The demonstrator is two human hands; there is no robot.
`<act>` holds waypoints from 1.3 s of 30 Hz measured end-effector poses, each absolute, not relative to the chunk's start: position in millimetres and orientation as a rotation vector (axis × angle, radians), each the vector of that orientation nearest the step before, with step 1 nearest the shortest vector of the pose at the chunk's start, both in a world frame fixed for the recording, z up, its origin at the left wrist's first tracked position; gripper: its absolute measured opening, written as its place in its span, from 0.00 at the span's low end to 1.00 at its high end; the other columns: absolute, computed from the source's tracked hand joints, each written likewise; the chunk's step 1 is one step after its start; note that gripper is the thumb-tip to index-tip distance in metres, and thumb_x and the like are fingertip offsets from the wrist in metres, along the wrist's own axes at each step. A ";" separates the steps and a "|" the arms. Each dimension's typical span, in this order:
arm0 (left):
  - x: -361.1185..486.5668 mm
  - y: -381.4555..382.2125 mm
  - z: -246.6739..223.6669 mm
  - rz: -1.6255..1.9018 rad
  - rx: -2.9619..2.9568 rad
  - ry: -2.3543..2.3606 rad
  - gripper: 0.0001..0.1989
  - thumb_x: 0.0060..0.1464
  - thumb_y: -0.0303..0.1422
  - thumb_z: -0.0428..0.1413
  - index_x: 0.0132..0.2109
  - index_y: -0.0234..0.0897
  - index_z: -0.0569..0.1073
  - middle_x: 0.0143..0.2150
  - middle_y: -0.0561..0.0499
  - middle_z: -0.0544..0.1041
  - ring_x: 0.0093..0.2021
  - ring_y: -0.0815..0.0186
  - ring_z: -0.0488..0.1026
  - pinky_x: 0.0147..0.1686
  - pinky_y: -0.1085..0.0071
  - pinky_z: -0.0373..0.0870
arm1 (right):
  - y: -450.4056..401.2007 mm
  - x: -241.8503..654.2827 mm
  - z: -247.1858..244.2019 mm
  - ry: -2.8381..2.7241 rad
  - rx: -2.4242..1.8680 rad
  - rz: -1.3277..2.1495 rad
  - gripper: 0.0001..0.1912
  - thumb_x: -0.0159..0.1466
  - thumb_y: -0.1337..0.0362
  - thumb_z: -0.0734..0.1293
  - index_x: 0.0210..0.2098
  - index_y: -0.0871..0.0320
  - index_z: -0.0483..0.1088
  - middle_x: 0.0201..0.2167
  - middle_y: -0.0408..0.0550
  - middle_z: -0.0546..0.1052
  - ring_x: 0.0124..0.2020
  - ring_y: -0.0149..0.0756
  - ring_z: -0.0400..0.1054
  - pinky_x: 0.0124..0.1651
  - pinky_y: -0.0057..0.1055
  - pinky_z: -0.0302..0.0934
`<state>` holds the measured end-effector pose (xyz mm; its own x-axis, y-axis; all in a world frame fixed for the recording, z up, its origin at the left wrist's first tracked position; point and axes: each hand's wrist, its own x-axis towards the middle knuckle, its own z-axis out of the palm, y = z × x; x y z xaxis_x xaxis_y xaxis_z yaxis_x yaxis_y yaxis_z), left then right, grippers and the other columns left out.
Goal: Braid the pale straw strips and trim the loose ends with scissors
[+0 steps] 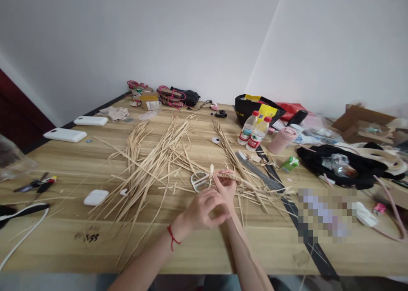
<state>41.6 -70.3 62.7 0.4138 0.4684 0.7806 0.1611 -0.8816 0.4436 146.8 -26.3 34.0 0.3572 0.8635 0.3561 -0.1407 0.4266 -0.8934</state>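
My right hand is closed around a braided straw strip, which runs off to the right with loose ends. A pale knotted end pokes up beside its thumb. My left hand, with a red string on its wrist, is bent in front of my right wrist. Its thumb and finger come together in a ring; whatever is between the tips is too small to make out. Scissors with white handles lie just left of the braid. Loose straw strands spread over the table to the left.
More straw lies behind my hands. Two water bottles, a pink cup and a black bag stand back right. A white earbud case and white power banks lie left on the wooden table.
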 end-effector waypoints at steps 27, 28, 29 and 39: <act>20.0 -28.8 40.5 1.328 1.632 0.989 0.10 0.53 0.32 0.56 0.43 0.35 0.73 0.42 0.45 0.77 0.39 0.64 0.76 0.41 0.66 0.75 | -15.6 148.2 19.1 -0.688 -0.732 1.294 0.30 0.45 0.64 0.74 0.45 0.53 0.59 0.28 0.38 0.75 0.27 0.31 0.71 0.34 0.30 0.66; 20.0 -28.8 40.5 1.338 1.626 0.993 0.10 0.53 0.32 0.56 0.42 0.34 0.73 0.41 0.45 0.78 0.39 0.64 0.76 0.40 0.67 0.75 | -15.6 148.5 18.9 -0.692 -0.735 1.309 0.30 0.45 0.64 0.74 0.45 0.53 0.59 0.28 0.38 0.75 0.27 0.31 0.71 0.34 0.31 0.66; 20.2 -29.0 40.5 1.347 1.617 1.000 0.09 0.52 0.32 0.56 0.41 0.34 0.74 0.39 0.45 0.78 0.37 0.64 0.76 0.39 0.67 0.75 | -15.8 148.7 18.8 -0.700 -0.732 1.325 0.30 0.45 0.64 0.74 0.45 0.52 0.59 0.28 0.38 0.75 0.27 0.31 0.71 0.34 0.30 0.66; 20.9 -30.2 40.7 1.397 1.550 0.999 0.09 0.51 0.34 0.58 0.37 0.33 0.76 0.37 0.46 0.79 0.33 0.65 0.77 0.34 0.69 0.76 | -17.9 149.2 20.5 -0.733 -0.677 1.408 0.27 0.45 0.64 0.74 0.41 0.53 0.60 0.27 0.38 0.74 0.27 0.31 0.70 0.33 0.29 0.65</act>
<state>20.9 -30.2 40.7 0.0762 0.9297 0.3603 0.0403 -0.3639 0.9306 149.2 -17.9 20.5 0.0238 0.9984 0.0505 -0.6141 0.0545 -0.7874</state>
